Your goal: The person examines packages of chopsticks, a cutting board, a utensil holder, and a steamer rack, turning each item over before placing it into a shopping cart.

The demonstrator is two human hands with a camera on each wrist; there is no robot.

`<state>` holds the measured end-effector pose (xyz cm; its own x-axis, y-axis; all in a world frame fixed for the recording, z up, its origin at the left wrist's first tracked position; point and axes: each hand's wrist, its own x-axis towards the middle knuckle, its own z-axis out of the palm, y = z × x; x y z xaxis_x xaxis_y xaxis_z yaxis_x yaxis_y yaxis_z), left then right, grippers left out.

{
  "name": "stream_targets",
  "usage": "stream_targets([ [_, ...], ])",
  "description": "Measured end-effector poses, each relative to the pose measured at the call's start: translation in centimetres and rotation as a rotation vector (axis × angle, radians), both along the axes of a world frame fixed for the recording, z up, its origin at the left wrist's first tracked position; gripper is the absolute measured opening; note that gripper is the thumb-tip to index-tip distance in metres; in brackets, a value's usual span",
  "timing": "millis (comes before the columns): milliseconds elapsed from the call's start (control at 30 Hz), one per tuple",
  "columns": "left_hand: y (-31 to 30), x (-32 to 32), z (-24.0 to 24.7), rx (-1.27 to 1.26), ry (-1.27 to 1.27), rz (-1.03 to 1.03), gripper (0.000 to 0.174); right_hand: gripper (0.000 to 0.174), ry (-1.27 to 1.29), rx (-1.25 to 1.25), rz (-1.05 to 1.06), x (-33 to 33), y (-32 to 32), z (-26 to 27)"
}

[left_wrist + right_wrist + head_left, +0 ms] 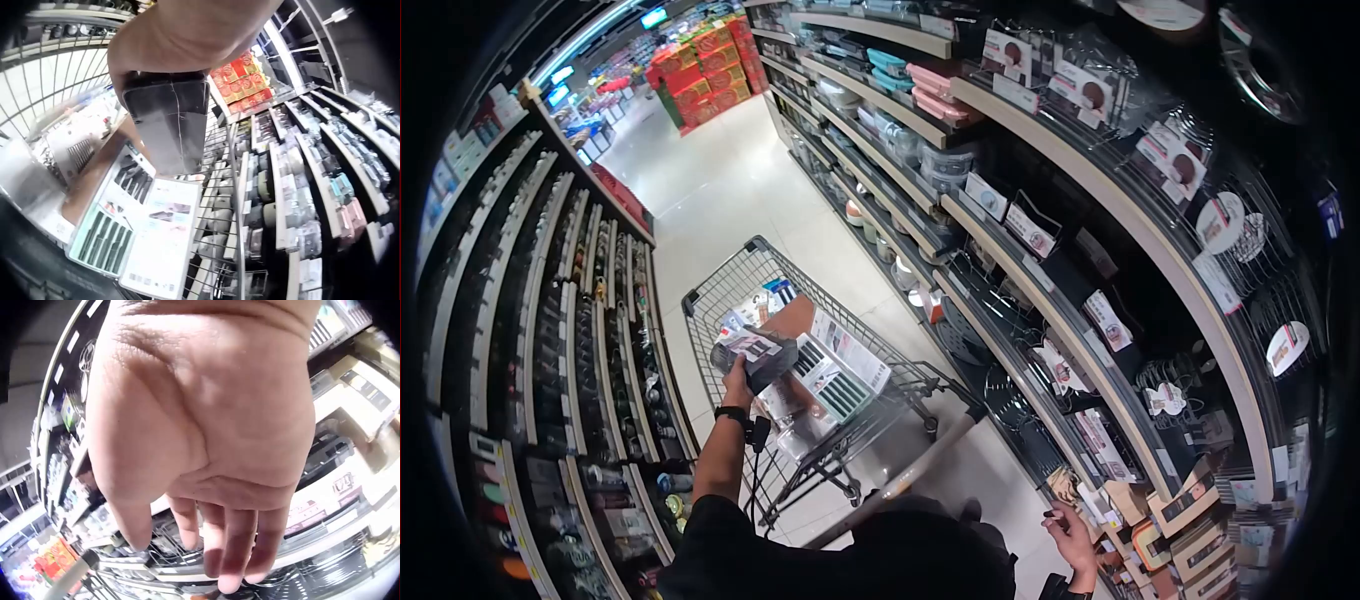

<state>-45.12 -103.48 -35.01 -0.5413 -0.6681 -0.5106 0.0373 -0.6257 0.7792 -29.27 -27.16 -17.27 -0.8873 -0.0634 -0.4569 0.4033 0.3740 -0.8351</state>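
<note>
My left hand (738, 382) holds a dark, glossy box-shaped package (167, 125) with a printed label over the shopping cart (757, 243). Its thumb lies along the near side of the package in the head view; most of the fingers are hidden. Beneath it in the cart is a flat white-and-green pack (848, 388) with dark bars in its windows. A brown piece (788, 318) and clear plastic-wrapped goods (31, 178) lie beside that pack. My right hand (1072, 542) hangs by the right-hand shelves, fingers loosely bent, nothing in its palm (206, 425).
Tall shelves of kitchenware (1040, 270) line the right side, with pink containers (935, 88) higher up. Shelves of small goods (565, 310) stand on the left. Between them a pale tiled floor (730, 165) runs towards stacked red boxes (708, 75).
</note>
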Motion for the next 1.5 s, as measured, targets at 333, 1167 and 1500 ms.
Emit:
stream_targets([
  [333,-8.8,-10.5,-9.0,0.071,-0.064,-0.256,0.049,0.031,-0.485,0.030,-0.374,10.9,4.3,-4.2],
  [1167,-8.8,-13.6,-13.0,-0.888,0.003,-0.609,0.052,0.031,-0.543,0.765,0.059,19.5,9.2,-8.3],
  [1500,22.1,-7.6,24.2,-1.189,0.209,-1.705,0.041,0.027,-0.152,0.732,-0.065,3.2,3.3,-4.5],
])
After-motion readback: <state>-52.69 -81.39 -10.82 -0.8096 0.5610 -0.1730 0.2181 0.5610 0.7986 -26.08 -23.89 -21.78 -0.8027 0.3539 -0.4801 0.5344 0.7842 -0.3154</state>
